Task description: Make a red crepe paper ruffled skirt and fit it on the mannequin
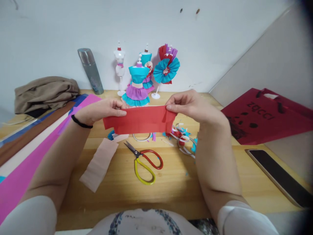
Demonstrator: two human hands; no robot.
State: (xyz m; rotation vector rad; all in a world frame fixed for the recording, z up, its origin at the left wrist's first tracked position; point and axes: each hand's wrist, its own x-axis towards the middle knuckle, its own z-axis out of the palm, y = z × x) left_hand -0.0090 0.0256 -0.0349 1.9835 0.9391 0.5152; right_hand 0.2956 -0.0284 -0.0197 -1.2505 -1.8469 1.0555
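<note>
Red paper strip (140,119) between both grips

This looks like a home craft corner set up on a wooden table (171,182) pushed against a plain white wall. Far across the table stand small mannequin stands (137,86) dressed in crepe-paper outfits, with a metal flask (91,70) to their left. Coloured paper sheets (29,153) lie along the left, scissors (144,161) and paper scraps (183,137) in the middle, a red shopping bag (264,116) and a phone (278,176) on the right.
</note>
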